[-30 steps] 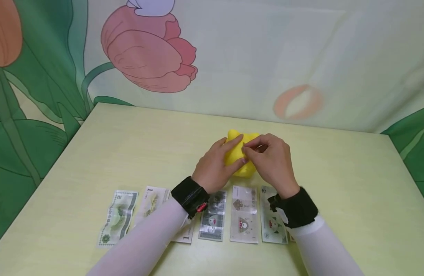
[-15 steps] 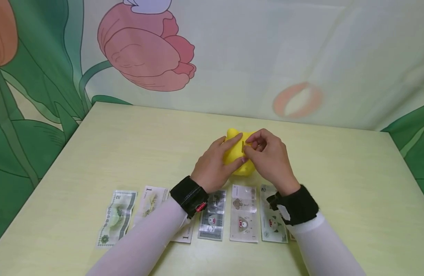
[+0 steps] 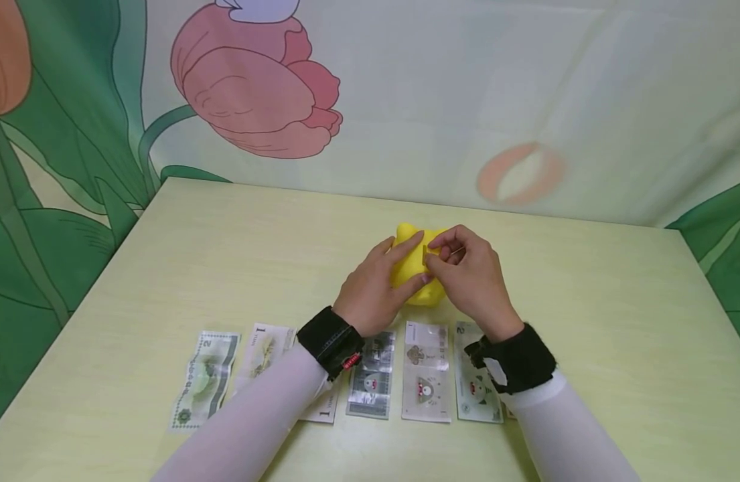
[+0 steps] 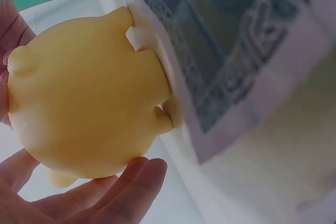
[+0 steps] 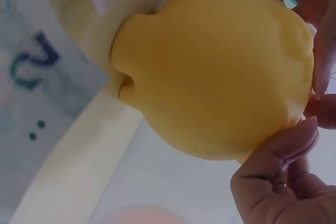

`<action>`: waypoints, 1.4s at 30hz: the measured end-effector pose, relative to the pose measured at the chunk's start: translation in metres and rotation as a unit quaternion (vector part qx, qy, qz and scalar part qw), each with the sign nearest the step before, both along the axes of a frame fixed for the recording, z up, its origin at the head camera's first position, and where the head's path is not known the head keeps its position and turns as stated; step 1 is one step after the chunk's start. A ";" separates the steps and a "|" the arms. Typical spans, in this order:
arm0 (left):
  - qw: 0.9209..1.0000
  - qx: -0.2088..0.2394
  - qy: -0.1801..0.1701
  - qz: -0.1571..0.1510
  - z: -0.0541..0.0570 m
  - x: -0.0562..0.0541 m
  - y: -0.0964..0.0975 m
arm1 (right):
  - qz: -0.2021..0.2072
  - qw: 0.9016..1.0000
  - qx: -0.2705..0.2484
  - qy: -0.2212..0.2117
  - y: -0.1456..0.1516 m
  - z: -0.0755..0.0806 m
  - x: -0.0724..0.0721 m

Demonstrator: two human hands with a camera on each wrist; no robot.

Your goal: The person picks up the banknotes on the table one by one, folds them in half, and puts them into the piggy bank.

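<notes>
A yellow animal-shaped money bank stands on the table, its short feet down in the left wrist view. A narrow dark slot shows on its top. My left hand holds the bank's left and near sides, thumb and fingers spread round its curve. At the slot's right side is my right hand, thumb and index fingertips close together and the other fingers curled in. In the right wrist view its thumb lies against the bank's upper edge. I cannot tell whether the right fingertips pinch something thin.
Play banknotes lie in a row nearer me: a green one at left, a pinkish one partly under my left sleeve, a grey one, another pinkish one and a green one. A flower-print cloth hangs behind the table.
My right fingertips have shifted slightly off the slot, which shows more plainly now. The left hand keeps its hold on the bank, and the notes have not moved.
</notes>
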State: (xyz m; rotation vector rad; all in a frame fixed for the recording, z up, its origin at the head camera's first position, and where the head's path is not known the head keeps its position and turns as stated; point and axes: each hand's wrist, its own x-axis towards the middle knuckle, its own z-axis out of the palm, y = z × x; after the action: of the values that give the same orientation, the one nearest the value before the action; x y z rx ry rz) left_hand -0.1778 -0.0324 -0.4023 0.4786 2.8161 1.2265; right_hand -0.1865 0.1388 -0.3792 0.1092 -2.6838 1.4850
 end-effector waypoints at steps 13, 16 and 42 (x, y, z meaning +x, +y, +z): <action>1.000 0.007 -0.028 -0.012 -0.001 0.003 0.000 | 0.000 1.000 0.012 -0.015 0.000 0.001 0.005; 0.999 0.005 -0.031 -0.015 0.001 0.005 -0.002 | 0.002 1.000 0.010 -0.021 0.001 0.003 0.009; 0.986 -0.002 -0.161 0.035 0.055 0.091 -0.155 | 0.232 0.904 -0.242 -0.267 -0.081 0.003 0.069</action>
State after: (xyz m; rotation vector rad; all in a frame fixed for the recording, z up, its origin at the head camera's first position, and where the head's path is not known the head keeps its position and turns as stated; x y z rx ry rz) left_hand -0.0865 -0.1870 -0.3476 0.1628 2.5788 1.1874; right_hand -0.1170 0.0582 -0.3767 0.3821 -2.6583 2.6294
